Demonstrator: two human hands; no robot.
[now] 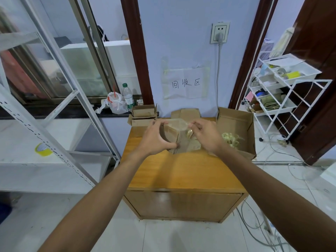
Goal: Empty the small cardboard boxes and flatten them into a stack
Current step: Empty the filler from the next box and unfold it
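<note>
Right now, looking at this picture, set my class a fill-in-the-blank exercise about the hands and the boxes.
1. The small box gripped by the left hand is made of ____.
2. The right hand pinches a shiny piece whose colour is ____.
3. The large open box sits to the ____ of the small box.
4. The water bottle on the sill has a ____ cap.
Missing words: cardboard; gold; right; green.

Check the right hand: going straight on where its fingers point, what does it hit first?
The small cardboard box that the left hand grips. The right hand points left toward the box's upper right corner. Its fingertips look to be in contact there, though depth is hard to judge.
</note>
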